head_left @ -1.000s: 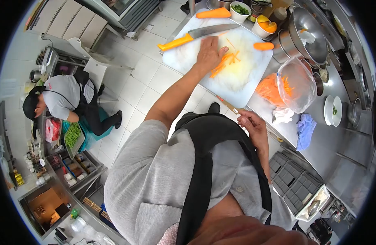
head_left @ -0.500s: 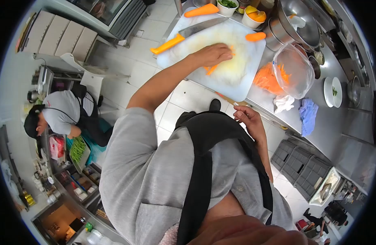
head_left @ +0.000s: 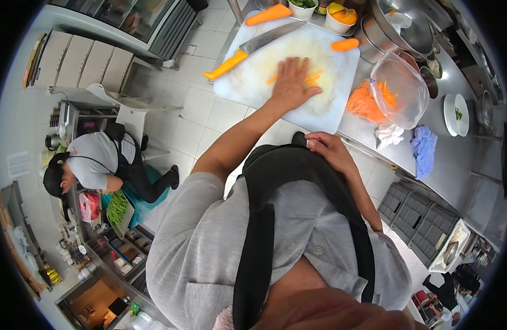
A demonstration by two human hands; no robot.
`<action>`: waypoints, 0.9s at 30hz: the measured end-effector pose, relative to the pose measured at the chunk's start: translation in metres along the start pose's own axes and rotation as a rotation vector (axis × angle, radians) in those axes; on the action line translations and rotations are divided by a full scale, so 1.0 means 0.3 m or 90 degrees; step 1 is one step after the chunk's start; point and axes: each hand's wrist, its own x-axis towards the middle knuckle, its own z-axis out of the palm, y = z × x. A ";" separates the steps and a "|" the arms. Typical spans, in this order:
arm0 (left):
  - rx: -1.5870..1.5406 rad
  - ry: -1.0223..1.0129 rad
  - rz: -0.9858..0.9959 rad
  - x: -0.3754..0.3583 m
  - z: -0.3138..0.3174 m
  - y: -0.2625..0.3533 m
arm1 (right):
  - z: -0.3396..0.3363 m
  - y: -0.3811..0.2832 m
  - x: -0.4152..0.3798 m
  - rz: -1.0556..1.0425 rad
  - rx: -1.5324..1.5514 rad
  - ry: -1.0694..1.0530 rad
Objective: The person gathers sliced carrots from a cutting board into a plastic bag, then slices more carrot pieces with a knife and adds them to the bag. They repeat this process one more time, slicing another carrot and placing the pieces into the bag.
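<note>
Pale kitchen wall runs far left, then a co-worker beside green beans. A knife lies on the cutting board; the left hand spreads flat over carrot strips, clasping nothing. The right hand curls near the apron, its hold unclear; further right, shredded carrot sits bagged.

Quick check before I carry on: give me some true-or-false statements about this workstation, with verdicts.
1. The left hand is on the cutting board, by the carrot strips. True.
2. The right hand grips the knife. False: the right hand is by the apron; the knife lies unheld.
3. The knife's handle is black. False: it is yellow.
4. A blue cloth lies near a white cloth. True.
5. The plastic bag is empty. False: it holds shredded carrot.
</note>
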 end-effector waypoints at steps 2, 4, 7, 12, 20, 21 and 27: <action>-0.026 0.019 0.061 0.036 0.022 0.001 | 0.009 -0.019 0.005 0.001 -0.002 -0.009; -0.137 -0.084 0.187 0.057 0.016 0.000 | 0.011 -0.028 0.008 0.001 -0.033 -0.010; 0.002 -0.090 0.244 0.035 -0.021 -0.074 | -0.002 -0.007 -0.013 -0.006 -0.040 0.035; 0.127 -0.136 0.176 0.083 -0.035 -0.144 | -0.020 0.026 -0.064 0.006 0.002 0.077; -0.583 -0.203 -0.369 0.332 -0.201 -0.086 | -0.049 0.054 -0.138 0.010 0.024 0.154; -0.723 -0.290 -0.370 0.369 -0.251 -0.026 | -0.051 0.067 -0.142 -0.017 0.002 0.160; -0.597 -0.584 -0.115 0.594 -0.129 0.544 | -0.047 0.095 -0.140 -0.028 0.045 0.168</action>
